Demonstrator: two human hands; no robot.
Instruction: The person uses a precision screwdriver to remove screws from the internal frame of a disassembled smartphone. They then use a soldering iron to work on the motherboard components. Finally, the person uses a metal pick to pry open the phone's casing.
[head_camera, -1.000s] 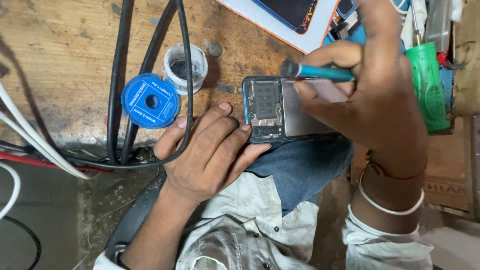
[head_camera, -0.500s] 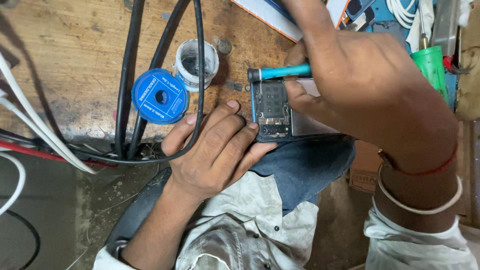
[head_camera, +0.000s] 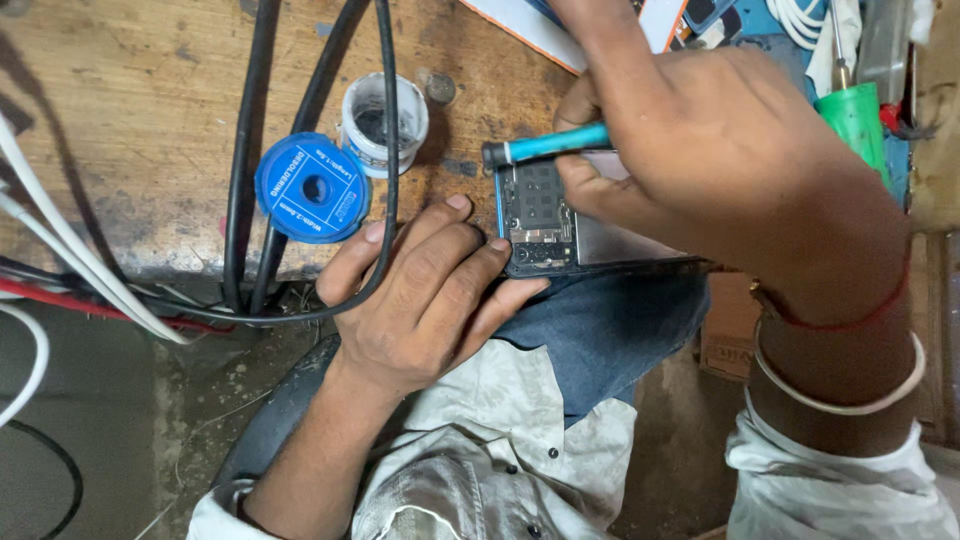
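The open phone (head_camera: 545, 220) lies at the near edge of the worktop (head_camera: 120, 130), its long side running left to right. The left hand (head_camera: 420, 295) presses its left end, fingers flat. The right hand (head_camera: 720, 160) is above it, gripping a blue tool (head_camera: 545, 147) just over the phone.

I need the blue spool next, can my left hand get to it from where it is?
Probably yes. The left hand rests on the phone, and the blue spool lies just beyond its fingers, with only a black cable crossing between.
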